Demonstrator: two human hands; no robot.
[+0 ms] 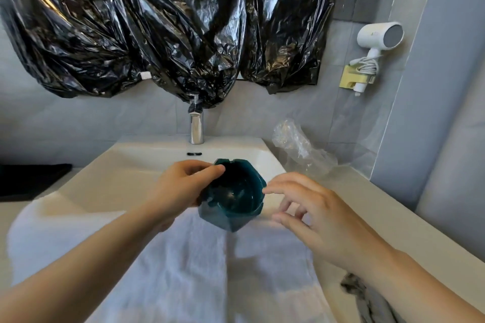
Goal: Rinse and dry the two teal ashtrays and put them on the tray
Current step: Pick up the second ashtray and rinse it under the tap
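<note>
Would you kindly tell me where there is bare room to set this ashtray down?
Bare counter lies right of the sink, between the plastic wrap and the grey cloth. The white towel covers the sink's front edge.

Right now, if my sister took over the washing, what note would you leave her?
Left hand: grips the teal ashtray above the front edge of the sink.
Right hand: open, fingers spread beside the ashtray, holding nothing.
White towel lies over that edge.
Done: cannot tell if it is rinsed.
Left: dry it, then find the second ashtray and the tray; neither is in view.
</note>
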